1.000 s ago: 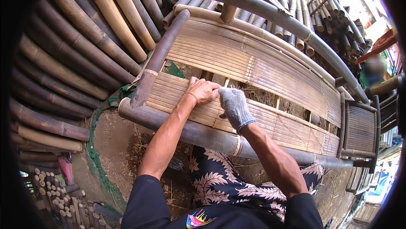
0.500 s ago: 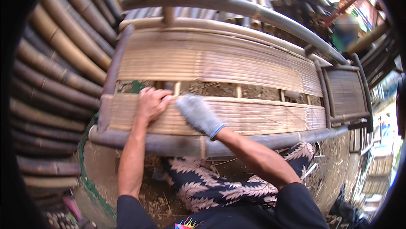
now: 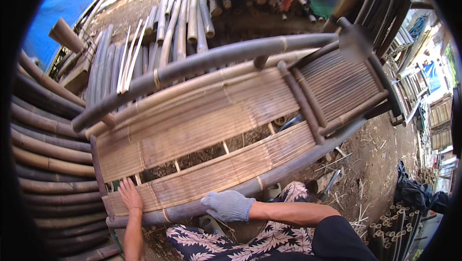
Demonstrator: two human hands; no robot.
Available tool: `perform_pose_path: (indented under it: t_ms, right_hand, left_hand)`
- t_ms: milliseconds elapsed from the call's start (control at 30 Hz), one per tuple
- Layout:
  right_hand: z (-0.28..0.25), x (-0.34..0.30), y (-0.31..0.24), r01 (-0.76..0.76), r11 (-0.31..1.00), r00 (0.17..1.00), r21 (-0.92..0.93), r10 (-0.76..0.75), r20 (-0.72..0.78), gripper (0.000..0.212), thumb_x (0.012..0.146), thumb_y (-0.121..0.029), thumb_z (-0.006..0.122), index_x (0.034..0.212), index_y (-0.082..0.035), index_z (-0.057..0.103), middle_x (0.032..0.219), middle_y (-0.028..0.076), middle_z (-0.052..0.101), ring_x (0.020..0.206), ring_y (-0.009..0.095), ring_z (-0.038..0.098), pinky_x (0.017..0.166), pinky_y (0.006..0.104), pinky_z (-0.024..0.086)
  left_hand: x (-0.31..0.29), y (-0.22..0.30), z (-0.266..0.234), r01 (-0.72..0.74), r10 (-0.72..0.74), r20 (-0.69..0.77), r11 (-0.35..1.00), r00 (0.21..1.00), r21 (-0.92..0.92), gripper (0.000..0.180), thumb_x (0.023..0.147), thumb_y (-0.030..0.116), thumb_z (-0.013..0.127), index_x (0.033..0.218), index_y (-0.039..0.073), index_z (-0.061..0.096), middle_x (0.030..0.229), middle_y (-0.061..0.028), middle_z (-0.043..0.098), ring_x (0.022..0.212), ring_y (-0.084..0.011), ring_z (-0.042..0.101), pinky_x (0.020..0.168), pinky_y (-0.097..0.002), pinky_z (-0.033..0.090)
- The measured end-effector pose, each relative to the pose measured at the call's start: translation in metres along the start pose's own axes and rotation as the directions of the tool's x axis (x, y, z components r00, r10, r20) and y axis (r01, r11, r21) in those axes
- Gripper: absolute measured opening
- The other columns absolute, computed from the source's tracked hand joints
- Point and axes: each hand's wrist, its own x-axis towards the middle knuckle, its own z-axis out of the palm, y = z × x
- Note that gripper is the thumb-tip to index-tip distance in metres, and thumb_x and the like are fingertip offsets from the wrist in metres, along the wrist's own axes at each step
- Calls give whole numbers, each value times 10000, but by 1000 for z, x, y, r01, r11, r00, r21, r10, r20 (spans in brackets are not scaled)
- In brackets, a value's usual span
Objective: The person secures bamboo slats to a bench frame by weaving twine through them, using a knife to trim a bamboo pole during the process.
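A long bamboo bench [image 3: 178,210] with a slatted seat lies slanted before me. A lengthwise gap parts the seat slats, and thin crosspieces show in it. My left hand [image 3: 130,196], bare, is laid on the near slat panel [image 3: 192,186] at its left end, fingers stretched out toward the gap. My right hand [image 3: 228,206] wears a grey knitted glove and is at the bench's thick dark front pole, seemingly touching it. Its fingers blur together, so their grip is unclear.
Bamboo poles [image 3: 53,150] are stacked at the left, and more poles [image 3: 187,20] lie behind the bench. A slatted side panel [image 3: 339,85] rises at the bench's right end. A long thin tool [image 3: 331,184] lies on the littered ground. Cut bamboo ends [image 3: 392,222] are bunched at lower right.
My view has turned, and the bench appears more slanted. My left hand has flattened near the bench's left end. My gloved right hand has moved off the slats to the front pole.
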Motion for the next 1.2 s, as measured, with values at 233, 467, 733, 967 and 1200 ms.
perform_pose_path:
  t_ms: [233, 467, 733, 967, 1200]
  right_hand:
    - [-310, -151, 34, -638, 752, 712, -165, 495, -498, 521, 862, -304, 587, 1318, -57, 534, 1177, 256, 629, 1006, 426, 661, 872, 518, 533]
    - [-663, -165, 116, -690, 723, 374, 38, 401, -836, 742, 809, -399, 712, 1369, 42, 504, 1355, 293, 546, 1283, 390, 524, 1102, 426, 415]
    - [-953, -77, 174, -357, 920, 336, 159, 285, -898, 1065, 668, -445, 833, 1462, 100, 378, 1458, 293, 473, 1375, 347, 465, 1138, 366, 369]
    - [-1048, 15, 196, -151, 966, 198, 210, 237, -951, 1151, 672, -468, 865, 1483, 124, 302, 1485, 296, 437, 1389, 361, 446, 1139, 374, 372]
    - [-975, 15, 157, 432, 797, 578, 422, 114, -808, 331, 933, -252, 652, 1163, -14, 646, 1020, 20, 661, 909, 117, 609, 800, 277, 487]
  left_hand:
    - [71, 143, -240, 222, 143, 336, 510, 931, -831, 316, 778, 230, 741, 1034, 52, 688, 1180, -209, 557, 1133, -402, 545, 995, -472, 459]
    - [110, 198, -363, 181, 440, 464, 545, 769, -818, 320, 824, 301, 719, 1052, 77, 729, 1081, -230, 649, 1071, -377, 611, 963, -433, 497]
    - [1, 170, -459, 662, 128, 838, 556, 530, -503, 355, 898, 394, 647, 991, 68, 752, 1009, -167, 737, 990, -270, 695, 903, -394, 531]
    - [-47, 206, -536, 847, 55, 892, 293, 448, -443, 296, 900, 325, 672, 1009, 58, 741, 1002, -146, 732, 946, -255, 691, 862, -373, 538]
    - [143, 285, -599, 629, 65, 691, 359, 720, -689, 283, 857, 271, 697, 1037, 56, 731, 1053, -206, 678, 916, -354, 683, 834, -415, 550]
